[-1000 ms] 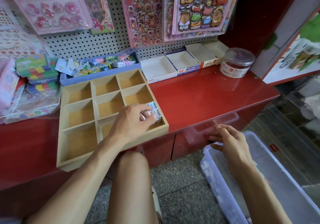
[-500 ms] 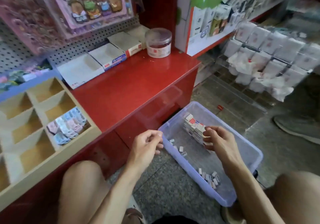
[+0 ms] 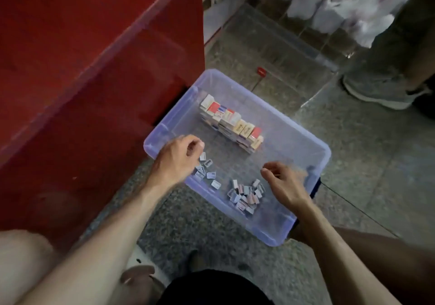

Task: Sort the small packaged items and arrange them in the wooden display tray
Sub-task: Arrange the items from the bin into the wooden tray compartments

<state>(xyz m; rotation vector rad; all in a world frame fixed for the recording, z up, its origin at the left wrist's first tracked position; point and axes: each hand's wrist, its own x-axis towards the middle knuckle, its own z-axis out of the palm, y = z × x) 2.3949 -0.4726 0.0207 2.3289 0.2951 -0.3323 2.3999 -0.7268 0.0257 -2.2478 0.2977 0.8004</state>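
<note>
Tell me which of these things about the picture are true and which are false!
1. The plastic bin sits on the floor. True.
2. The wooden tray is in view. False: only the red counter shows beside the bin.
3. A row of stacked boxes stands inside the bin. True.
4. The left hand is lifting the stacked boxes. False: it hovers over loose small packets near the bin's left wall.
5. A heap of small packets lies by the right hand. True.
</note>
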